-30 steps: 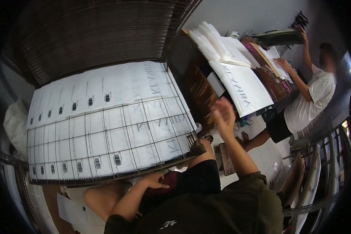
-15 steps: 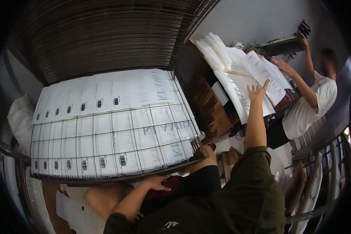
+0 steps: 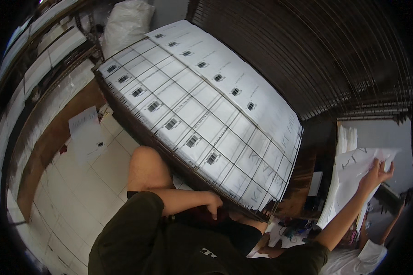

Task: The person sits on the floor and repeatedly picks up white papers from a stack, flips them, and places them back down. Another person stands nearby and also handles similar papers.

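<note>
My right hand [image 3: 374, 176], at the end of an outstretched arm, pinches the edge of a thin white printed sheet [image 3: 351, 170] between thumb and fingers. The sheet is lifted and bends beside a stack of similar sheets [image 3: 328, 211]. My left hand [image 3: 213, 204] hangs over my lap, holding nothing, with its fingers loosely pointing down. Close to it is the front edge of a wire-grid rack [image 3: 181, 158]. Printed white sheets [image 3: 225, 110] with black barcode marks lie across that rack, some under the wires and one row on top.
Dark wire racks [image 3: 307, 50] rise behind the sheets. A person in a white shirt [image 3: 358, 259] works at the lower right. Shelves [image 3: 46, 68] line the left, near a white sack [image 3: 128, 25]. One printed sheet [image 3: 86, 130] lies on the tiled floor.
My view has swung leftward. My right hand, earlier open and reaching above the sheet stack, now grips a sheet and lifts it. My left hand stays over my lap.
</note>
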